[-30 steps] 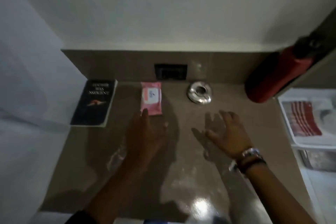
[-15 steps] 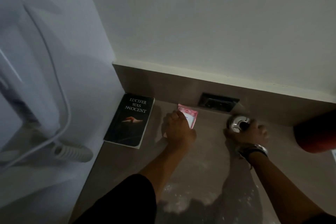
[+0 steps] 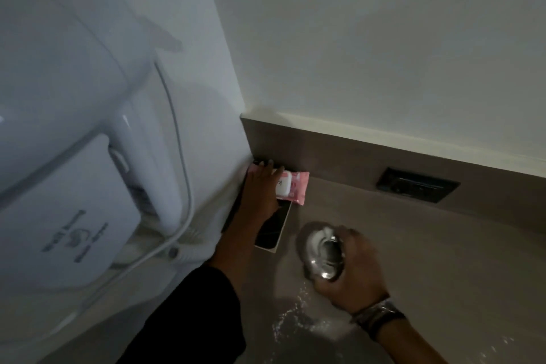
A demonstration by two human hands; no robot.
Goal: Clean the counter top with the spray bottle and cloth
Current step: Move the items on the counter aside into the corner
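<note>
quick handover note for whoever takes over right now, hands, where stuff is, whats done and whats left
Left hand: flat on the pink wipes pack, which lies on the book in the back-left corner.
Right hand: fingers closed on the steel dish, at or just above the counter.
Spray bottle and cloth: not in view.
Done: pack stacked on the book by the wall; counter near the front looks wet or streaked.
Left: set the dish aside, fetch bottle and cloth, spray and wipe the counter.
</note>
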